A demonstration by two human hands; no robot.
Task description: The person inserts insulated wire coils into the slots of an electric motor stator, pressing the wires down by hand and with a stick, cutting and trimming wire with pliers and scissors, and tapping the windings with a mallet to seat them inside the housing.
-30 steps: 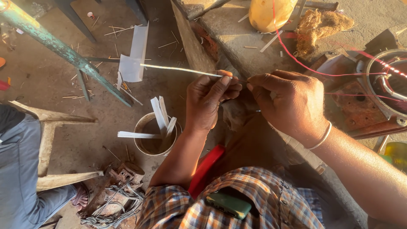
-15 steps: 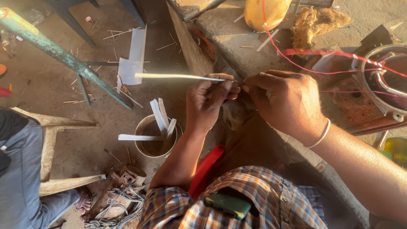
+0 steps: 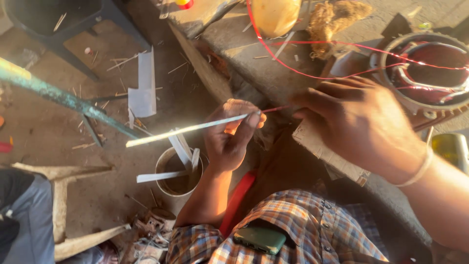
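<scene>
My left hand (image 3: 229, 134) pinches a long thin white strip (image 3: 185, 129) that sticks out to the left over the dirt floor. A red wire (image 3: 278, 108) meets the strip at my fingertips. My right hand (image 3: 364, 124), blurred, hovers just right of the left one with fingers spread and nothing visibly held. The red wire (image 3: 273, 54) loops up and across to a round motor stator (image 3: 430, 73) at the right. Below the strip stands a small round tin (image 3: 178, 171) holding several more white strips.
A concrete ledge (image 3: 254, 63) carries a yellow object (image 3: 276, 14) and a clump of fibre (image 3: 334, 19). A green pipe (image 3: 58, 95) slants across the left. A wooden stool frame (image 3: 61, 195) and another person's clothed leg (image 3: 24, 225) lie lower left. White paper scraps (image 3: 144, 88) litter the floor.
My hands have drawn apart: the right hand has left the strip and moved right and up. The strip now tilts down to the left. The camera has come closer.
</scene>
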